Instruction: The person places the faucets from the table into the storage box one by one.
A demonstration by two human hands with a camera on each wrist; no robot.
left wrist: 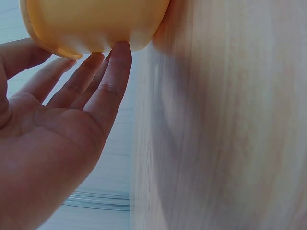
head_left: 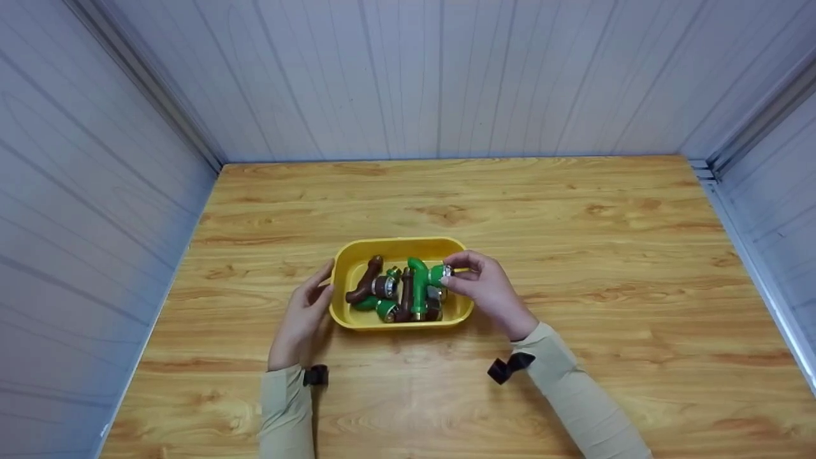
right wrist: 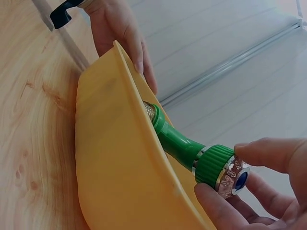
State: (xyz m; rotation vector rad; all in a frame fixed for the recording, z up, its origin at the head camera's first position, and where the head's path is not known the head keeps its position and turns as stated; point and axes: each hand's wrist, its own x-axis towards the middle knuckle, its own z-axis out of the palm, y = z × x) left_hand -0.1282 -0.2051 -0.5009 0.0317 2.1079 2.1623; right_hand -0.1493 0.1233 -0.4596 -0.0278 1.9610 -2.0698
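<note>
My right hand (head_left: 488, 290) pinches the ribbed handle end of a green plastic tap (head_left: 419, 290) between thumb and fingers. The tap lies tilted over the right part of a yellow bin (head_left: 400, 241). In the right wrist view, the green tap (right wrist: 180, 143) pokes above the bin's rim, and its handle carries a shiny cap with a blue centre. At the bin's left end, my left hand (head_left: 305, 315) rests its extended fingertips against the outer wall, as the left wrist view also shows. Inside are a brown tap (head_left: 366, 284), another green tap (head_left: 385, 310) and more taps, partly hidden.
The bin stands on a wood-grain table (head_left: 574, 229). Pale panel walls (head_left: 408, 76) rise behind and at both sides. A black strap piece (head_left: 510, 368) sticks out from the right sleeve, and another (head_left: 315, 375) from the left.
</note>
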